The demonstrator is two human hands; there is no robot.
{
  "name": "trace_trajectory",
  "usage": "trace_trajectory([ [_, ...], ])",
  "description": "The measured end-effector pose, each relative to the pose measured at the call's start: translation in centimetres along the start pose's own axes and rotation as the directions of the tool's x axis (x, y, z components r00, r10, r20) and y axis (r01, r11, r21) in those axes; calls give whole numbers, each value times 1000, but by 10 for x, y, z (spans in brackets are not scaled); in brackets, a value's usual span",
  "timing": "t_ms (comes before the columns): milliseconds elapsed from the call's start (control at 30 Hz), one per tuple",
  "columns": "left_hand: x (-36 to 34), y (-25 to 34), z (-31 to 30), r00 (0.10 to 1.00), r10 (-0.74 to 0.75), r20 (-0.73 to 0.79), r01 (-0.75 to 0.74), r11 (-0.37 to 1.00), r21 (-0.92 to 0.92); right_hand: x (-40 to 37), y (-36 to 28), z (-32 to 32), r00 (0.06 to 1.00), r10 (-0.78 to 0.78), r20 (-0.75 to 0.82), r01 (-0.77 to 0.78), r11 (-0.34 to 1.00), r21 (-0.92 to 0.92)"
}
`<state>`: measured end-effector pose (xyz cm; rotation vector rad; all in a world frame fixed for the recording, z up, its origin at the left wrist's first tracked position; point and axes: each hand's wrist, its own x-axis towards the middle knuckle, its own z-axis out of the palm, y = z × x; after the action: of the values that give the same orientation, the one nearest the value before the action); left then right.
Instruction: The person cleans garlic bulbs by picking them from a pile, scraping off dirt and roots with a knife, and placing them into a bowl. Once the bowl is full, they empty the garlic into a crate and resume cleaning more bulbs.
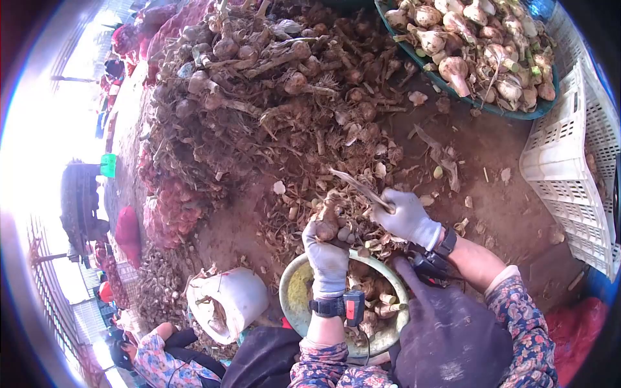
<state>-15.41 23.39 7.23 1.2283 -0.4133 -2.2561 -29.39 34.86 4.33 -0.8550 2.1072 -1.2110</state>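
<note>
Person in grey-white work gloves and floral sleeves, hands apart and near each other, both above the near basin (pixel 294 294). Left hand (pixel 328 262) is clamped on 1 garlic bulb (pixel 328 223), fingers and thumb wrapped around its lower side, bulb held above the basin's far rim. Right hand (pixel 406 218) is closed around the near end of 1 long thin piece (pixel 361 186); its far end points up and left, past the bulb. Can't tell if it's a dry stalk or a blade. Piece and bulb look close; contact unclear. Black wristbands on both wrists, plus 1 small red-and-black device (pixel 354 308) on the left. Near basin has a yellowish inner wall and holds several garlic bulbs with cut stems. Left of it sits 1 white bucket (pixel 242 294), tilted, mouth facing lower left, dry scraps inside. Beyond the hands, a big heap of untrimmed garlic (pixel 259 97) with dry stalks covers the ground; loose skins and scraps lie about. Top right, 1 green basin (pixel 546 107) full of garlic bulbs, beside a white perforated crate (pixel 559 165). Lower left, 1 other person (pixel 171 362) in a floral top.
</note>
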Motion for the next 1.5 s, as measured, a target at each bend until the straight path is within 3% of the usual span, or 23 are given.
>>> trace_trajectory([
  [100, 2, -6, 9, 999, -16, 29, 15, 999, 39, 13, -65, -37, 933, -206, -297, 282, 928, 244],
  [133, 1, -6, 7, 998, -11, 65, 9, 999, 42, 13, -64, -34, 850, -398, -345, 481, 853, 204],
  [200, -14, 5, 26, 998, 46, 53, -52, 991, 121, 12, -8, 2, 982, -68, 178, 85, 992, -89],
  [233, -25, 11, 28, 986, 58, 153, -74, 993, 97, 9, 30, 10, 897, 227, 379, -96, 938, -334],
  [300, -49, 26, 29, 939, 41, 342, -101, 982, 161, -14, 57, 4, 936, 335, 106, -308, 928, -208],
  [333, -47, 40, 21, 874, -92, 478, -228, 791, 568, -16, 64, -4, 939, 332, 89, -315, 934, -167],
  [367, -49, 56, 10, 799, -317, 510, -367, 416, 832, -29, 69, -6, 931, 360, 62, -352, 930, -106],
  [433, -56, 72, 36, 797, -581, 169, -100, 149, 984, -28, 67, -15, 915, 385, 124, -357, 913, -199],
  [500, -14, 85, -10, 853, -314, 417, -503, -280, 818, -30, 57, -15, 892, 425, 151, -380, 889, -257],
  [567, 52, 86, -6, 975, -48, 219, -220, -23, 975, -28, 64, -8, 902, 390, 185, -354, 914, -200],
  [633, 119, 72, 21, 889, 329, 318, -275, -170, 946, -26, 62, -7, 904, 371, 213, -336, 924, -185],
  [700, 189, 56, 44, 878, 391, 274, -237, -143, 961, -29, 66, -4, 923, 340, 180, -317, 937, -144],
  [800, 271, 18, 48, 715, 576, 396, -197, -378, 905, -33, 74, -9, 934, 324, 148, -295, 936, -189],
  [900, 264, 21, 56, 860, 464, 211, -114, -228, 967, -34, 81, -24, 892, 432, 133, -399, 891, -218],
  [933, 263, 31, 51, 885, 398, 243, -110, -328, 938, -35, 88, -24, 908, 410, 90, -396, 908, -139],
  [1000, 229, 55, 34, 990, 31, 136, -137, 46, 989, -31, 92, -26, 914, 401, 58, -396, 914, -89],
  [1033, 199, 64, 25, 978, -167, 122, -82, 230, 970, -27, 90, -29, 916, 399, 45, -396, 916, -63],
  [1100, 140, 70, 6, 918, -301, 258, -127, 393, 911, -14, 79, -33, 853, 500, 151, -506, 863, -2],
  [1233, 58, 66, -7, 835, -422, 353, -48, 583, 811, 13, 32, -32, 900, 370, 231, -388, 921, 38],
  [1267, 49, 67, -10, 808, -447, 383, -64, 580, 812, 16, 36, -23, 957, 184, 223, -178, 983, -46],
  [1333, 38, 66, -8, 775, -473, 419, -116, 545, 831, 14, 15, -16, 972, 99, 215, -75, 990, -119],
  [1400, 28, 61, 4, 825, -358, 438, -128, 637, 760, 15, -12, -24, 963, 36, 269, 49, 952, -303],
  [1500, 34, 58, 0, 879, -221, 423, -192, 648, 737, 8, -22, -28, 955, 19, 297, 93, 928, -360],
])
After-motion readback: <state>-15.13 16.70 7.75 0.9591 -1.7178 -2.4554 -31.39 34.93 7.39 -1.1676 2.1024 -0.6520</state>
